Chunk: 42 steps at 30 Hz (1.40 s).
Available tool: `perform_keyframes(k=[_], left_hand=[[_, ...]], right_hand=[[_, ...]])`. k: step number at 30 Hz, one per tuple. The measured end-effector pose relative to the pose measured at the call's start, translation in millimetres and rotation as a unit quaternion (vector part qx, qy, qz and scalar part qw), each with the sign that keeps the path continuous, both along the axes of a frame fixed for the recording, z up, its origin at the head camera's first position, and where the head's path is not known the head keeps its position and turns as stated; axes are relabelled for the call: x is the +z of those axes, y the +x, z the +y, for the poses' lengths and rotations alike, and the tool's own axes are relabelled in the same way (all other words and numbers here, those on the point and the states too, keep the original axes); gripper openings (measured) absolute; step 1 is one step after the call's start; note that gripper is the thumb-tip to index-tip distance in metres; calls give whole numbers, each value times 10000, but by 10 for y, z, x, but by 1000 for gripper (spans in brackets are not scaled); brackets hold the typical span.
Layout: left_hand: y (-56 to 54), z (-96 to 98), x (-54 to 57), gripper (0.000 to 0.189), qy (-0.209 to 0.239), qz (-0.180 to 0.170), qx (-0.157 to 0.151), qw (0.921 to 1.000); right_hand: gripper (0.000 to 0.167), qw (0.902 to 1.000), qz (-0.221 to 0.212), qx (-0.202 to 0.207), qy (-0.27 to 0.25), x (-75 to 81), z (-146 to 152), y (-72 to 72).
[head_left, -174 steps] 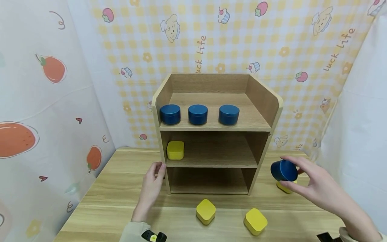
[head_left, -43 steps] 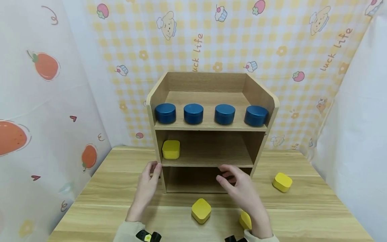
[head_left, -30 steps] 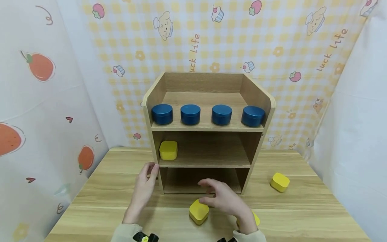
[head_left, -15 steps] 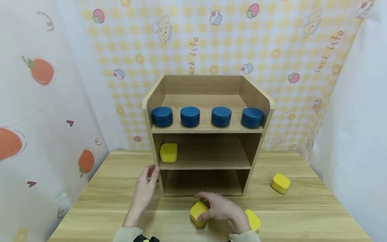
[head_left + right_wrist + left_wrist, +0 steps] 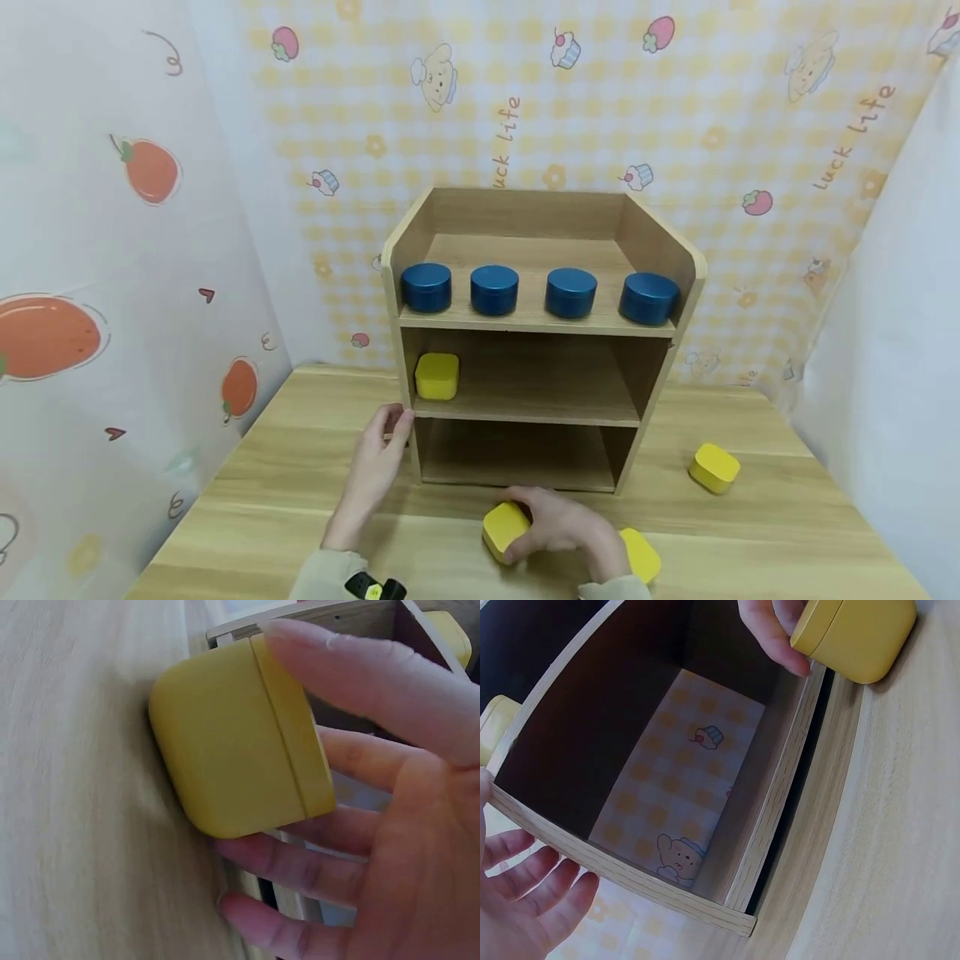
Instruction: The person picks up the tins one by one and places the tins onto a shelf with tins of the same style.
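My right hand [image 5: 561, 525] grips a yellow rounded-square tin [image 5: 502, 530] on the table in front of the small wooden shelf [image 5: 540, 383]. In the right wrist view my thumb presses along the lid edge of this yellow tin [image 5: 217, 742] and the fingers reach round its far side. The tin sits on edge there, touching or very near the tabletop. My left hand [image 5: 372, 467] holds the shelf's left side panel; in the left wrist view, the fingers [image 5: 570, 900] lie outside that panel [image 5: 615, 874], with the thumb at its front edge.
Several blue round tins [image 5: 571, 293] stand in a row on the top shelf. One yellow tin [image 5: 437, 377] occupies the middle shelf's left end. Two more yellow tins lie on the table: one [image 5: 641, 557] beside my right wrist, one [image 5: 714, 468] farther right.
A blue tin from my right hand now stands at the top row's right end. That hand has since come down and left, and taken hold of the front yellow tin. My left hand stays put.
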<state>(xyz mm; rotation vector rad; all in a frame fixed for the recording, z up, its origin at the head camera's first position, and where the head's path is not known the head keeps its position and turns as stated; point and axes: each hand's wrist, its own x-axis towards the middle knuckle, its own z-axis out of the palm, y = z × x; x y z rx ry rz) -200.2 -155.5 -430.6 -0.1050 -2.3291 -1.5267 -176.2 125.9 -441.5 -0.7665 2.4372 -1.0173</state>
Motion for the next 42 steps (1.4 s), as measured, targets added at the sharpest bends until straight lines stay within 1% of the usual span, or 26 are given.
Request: perform_keyframes(k=[4, 6, 11, 17, 22, 26, 28, 32, 34, 42], left_hand=[[24, 7, -33, 44, 53, -85, 15, 9999], [25, -2, -44, 44, 36, -72, 36, 10000], [7, -25, -42, 46, -38, 24, 33, 10000], [21, -36, -47, 46, -114, -39, 64, 9999], [14, -30, -48, 47, -142, -37, 78, 9999], [5, -23, -47, 46, -144, -12, 79, 9999], [0, -20, -47, 46, -147, -3, 66, 9999], [-5, -10, -38, 45, -135, 27, 24, 9999], [-12, -6, -32, 45, -131, 32, 25, 9999], [-26, 12, -10, 47, -179, -29, 47, 9998]], right_hand=[[72, 9991, -366, 91, -198, -65, 1, 26], [73, 9985, -460, 99, -269, -86, -8, 25], [70, 9989, -376, 112, -267, -86, -22, 1], [66, 9990, -352, 171, -225, -99, -40, -9], [65, 9997, -168, 126, -128, -105, -40, -24], [64, 9999, 37, 71, -126, -72, -18, -24], [63, 9997, 208, 38, -158, -39, -5, -17], [63, 9974, 701, -55, -150, 46, 10, -11], [62, 9961, 861, -104, -178, 87, 13, -13], [60, 9913, 1231, -271, -366, 232, 26, 27]])
